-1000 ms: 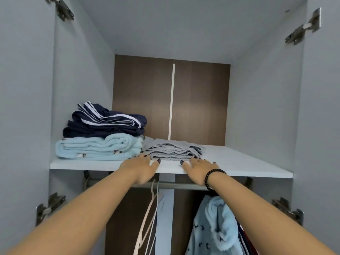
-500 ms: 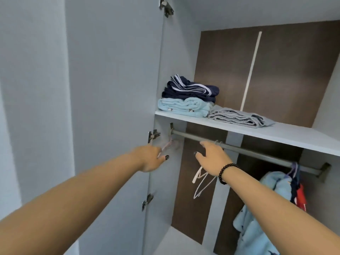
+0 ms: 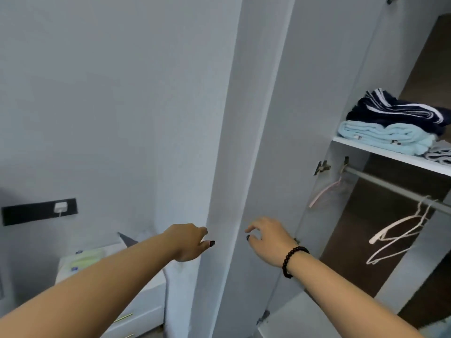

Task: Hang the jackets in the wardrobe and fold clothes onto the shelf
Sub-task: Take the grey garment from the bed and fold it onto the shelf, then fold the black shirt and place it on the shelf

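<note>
Nothing is held by the loosely open left hand [image 3: 189, 242] or right hand [image 3: 267, 237]; up and right of them, soft, light folded clothes [image 3: 388, 135] lie on the shelf [image 3: 390, 154], probably best lifted from beneath.

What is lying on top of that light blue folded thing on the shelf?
A folded navy garment with white stripes sits on the light blue folded piece, which lies on the white shelf. The stack's far right end runs out of frame, so anything there is unseen.
</note>
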`<state>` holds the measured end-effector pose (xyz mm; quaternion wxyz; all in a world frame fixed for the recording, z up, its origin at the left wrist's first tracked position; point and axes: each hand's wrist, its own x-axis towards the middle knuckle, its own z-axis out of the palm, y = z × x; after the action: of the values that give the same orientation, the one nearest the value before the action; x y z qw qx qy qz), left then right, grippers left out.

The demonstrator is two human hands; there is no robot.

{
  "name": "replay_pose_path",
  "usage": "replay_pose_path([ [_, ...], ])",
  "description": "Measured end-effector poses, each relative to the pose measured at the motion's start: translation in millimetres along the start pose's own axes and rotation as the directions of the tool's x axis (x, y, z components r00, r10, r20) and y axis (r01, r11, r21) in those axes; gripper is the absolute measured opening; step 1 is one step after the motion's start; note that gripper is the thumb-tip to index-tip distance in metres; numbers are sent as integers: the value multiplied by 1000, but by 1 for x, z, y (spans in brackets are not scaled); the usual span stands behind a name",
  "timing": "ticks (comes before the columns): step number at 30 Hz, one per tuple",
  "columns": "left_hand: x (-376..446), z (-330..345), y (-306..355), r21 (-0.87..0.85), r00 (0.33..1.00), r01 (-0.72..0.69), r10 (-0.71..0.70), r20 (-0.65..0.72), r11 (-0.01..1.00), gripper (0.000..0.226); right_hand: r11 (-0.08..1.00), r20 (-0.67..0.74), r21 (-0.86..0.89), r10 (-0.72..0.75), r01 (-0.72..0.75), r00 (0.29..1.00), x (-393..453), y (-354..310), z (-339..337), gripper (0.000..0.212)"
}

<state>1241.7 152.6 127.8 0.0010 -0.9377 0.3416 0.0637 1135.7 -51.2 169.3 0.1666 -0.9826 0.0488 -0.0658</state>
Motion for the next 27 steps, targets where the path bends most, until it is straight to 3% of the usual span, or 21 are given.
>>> replay_pose_path([
  [7, -123, 49, -134, -78, 977, 189, -179, 118, 979, 57, 984, 152, 110, -156, 140, 976, 28, -136, 98, 27],
  [16, -285, 103, -272, -162, 883, 447, -404, 238, 880, 41, 927, 377, 254, -359, 278, 854, 32, -319, 243, 26],
  [21, -349, 131, -326, -280, 793, 605, -531, 299, 746, 40, 884, 501, 283, -467, 372, 729, 32, -402, 300, 23],
  [27, -396, 171, -378, -456, 656, 746, -653, 378, 485, 43, 829, 586, 319, -554, 459, 592, 43, -477, 352, 25],
])
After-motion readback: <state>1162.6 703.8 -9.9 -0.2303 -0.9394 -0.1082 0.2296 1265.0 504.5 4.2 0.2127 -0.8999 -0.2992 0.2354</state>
